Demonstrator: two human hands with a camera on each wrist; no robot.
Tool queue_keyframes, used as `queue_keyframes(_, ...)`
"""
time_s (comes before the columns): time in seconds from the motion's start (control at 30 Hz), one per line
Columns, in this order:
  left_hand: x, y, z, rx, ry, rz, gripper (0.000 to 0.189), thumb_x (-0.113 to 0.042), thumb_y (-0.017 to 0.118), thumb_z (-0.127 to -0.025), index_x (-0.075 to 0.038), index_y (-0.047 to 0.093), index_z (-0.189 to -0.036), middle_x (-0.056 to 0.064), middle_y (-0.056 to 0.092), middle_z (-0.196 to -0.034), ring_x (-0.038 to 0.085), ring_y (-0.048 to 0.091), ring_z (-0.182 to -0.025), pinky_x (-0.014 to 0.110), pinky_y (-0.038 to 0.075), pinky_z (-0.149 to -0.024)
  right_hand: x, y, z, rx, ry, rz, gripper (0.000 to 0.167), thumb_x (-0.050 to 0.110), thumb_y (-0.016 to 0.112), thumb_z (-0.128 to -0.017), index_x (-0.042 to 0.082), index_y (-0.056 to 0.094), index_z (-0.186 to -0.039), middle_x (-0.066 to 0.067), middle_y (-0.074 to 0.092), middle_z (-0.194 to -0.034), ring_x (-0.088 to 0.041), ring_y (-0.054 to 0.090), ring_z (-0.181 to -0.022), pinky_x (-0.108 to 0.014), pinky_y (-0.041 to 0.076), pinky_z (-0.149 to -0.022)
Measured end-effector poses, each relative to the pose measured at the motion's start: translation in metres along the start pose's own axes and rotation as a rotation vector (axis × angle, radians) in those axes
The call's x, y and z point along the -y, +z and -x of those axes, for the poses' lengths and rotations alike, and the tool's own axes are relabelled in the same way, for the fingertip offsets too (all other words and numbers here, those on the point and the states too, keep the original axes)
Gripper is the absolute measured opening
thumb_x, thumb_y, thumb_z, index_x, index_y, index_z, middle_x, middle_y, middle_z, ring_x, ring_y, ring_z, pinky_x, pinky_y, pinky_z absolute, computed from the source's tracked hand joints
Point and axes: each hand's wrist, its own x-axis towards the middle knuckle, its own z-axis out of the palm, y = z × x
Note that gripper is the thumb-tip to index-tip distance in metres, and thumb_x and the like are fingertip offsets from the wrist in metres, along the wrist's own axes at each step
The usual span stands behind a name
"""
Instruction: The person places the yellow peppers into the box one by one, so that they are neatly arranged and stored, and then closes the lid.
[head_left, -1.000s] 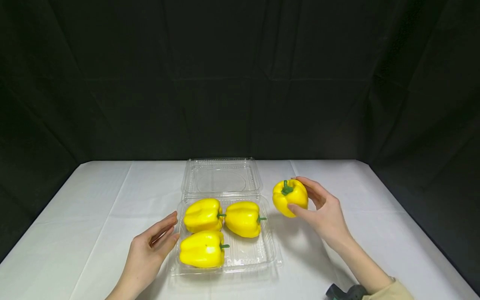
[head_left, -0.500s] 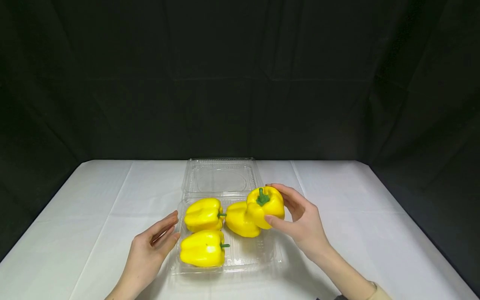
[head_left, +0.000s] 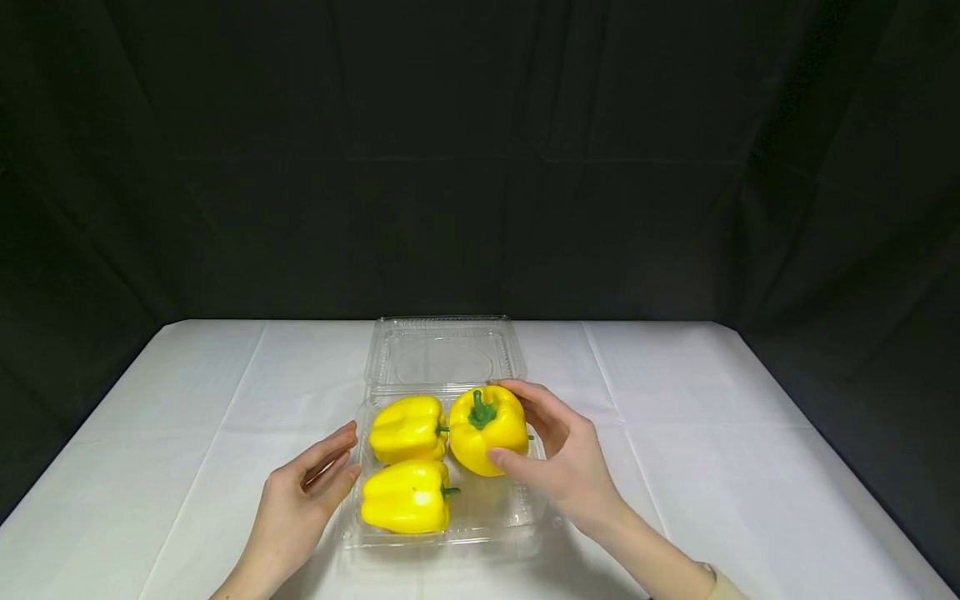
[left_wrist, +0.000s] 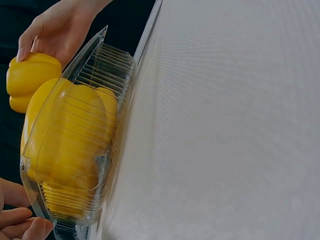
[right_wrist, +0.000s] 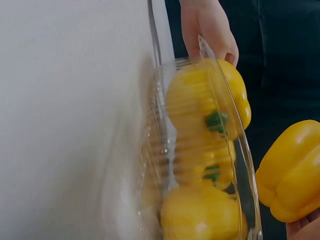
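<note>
In the head view my right hand (head_left: 573, 471) holds a yellow bell pepper (head_left: 487, 433), thumb and fingers on opposite sides and green stem up. The pepper is raised above the clear plastic clamshell container (head_left: 491, 521); both wrist views show it apart from the peppers below. Inside lie two yellow bell peppers on the left, a rear one (head_left: 407, 429) and a front one (head_left: 405, 497), stems pointing right. A third is almost hidden behind the held one. My left hand (head_left: 296, 500) stays at the container's left rim with gently bent fingers, holding nothing; contact is unclear.
The container's lid (head_left: 442, 358) lies folded back behind its base. A white cloth (head_left: 187, 450) covers the table, and a black curtain (head_left: 480, 167) hangs behind and at the sides.
My right hand has carried its bell pepper leftward from beside the container to over its rear right part, covering the pepper there. The left hand has stayed in place.
</note>
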Motion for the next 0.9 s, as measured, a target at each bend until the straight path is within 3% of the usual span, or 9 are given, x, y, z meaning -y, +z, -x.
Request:
queue_keyframes(0.37, 0.0, 0.001, -0.001, 0.0, 0.0, 0.006, 0.039, -0.001, 0.071, -0.091, 0.0, 0.063, -0.13, 0.008, 0.059, -0.142, 0.021, 0.06, -0.124, 0.014, 0.053, -0.097, -0.001, 0.019, 0.001, 0.054, -0.023, -0.055, 0.059, 0.0, 0.08, -0.08, 0.008, 0.059, -0.134, -0.008, 0.061, -0.135, -0.025, 0.057, -0.123, -0.026, 0.047, -0.113)
queue_keyframes(0.73, 0.0, 0.001, -0.001, 0.0, -0.009, 0.008, 0.038, 0.0, 0.07, -0.091, 0.0, 0.064, -0.129, 0.008, 0.058, -0.142, 0.02, 0.06, -0.124, 0.014, 0.053, -0.098, -0.002, 0.027, 0.004, 0.077, 0.007, -0.1, 0.059, -0.002, 0.079, -0.078, 0.007, 0.059, -0.133, -0.011, 0.059, -0.135, -0.026, 0.055, -0.125, -0.029, 0.048, -0.113)
queue_keyframes(0.9, 0.0, 0.001, -0.001, -0.002, -0.008, 0.001, 0.038, 0.0, 0.07, -0.091, 0.0, 0.064, -0.129, 0.007, 0.059, -0.142, 0.017, 0.061, -0.123, 0.014, 0.053, -0.098, -0.006, 0.025, 0.005, 0.101, 0.06, -0.079, 0.063, -0.001, 0.08, -0.076, 0.01, 0.058, -0.134, -0.008, 0.056, -0.137, -0.029, 0.051, -0.127, -0.028, 0.047, -0.113)
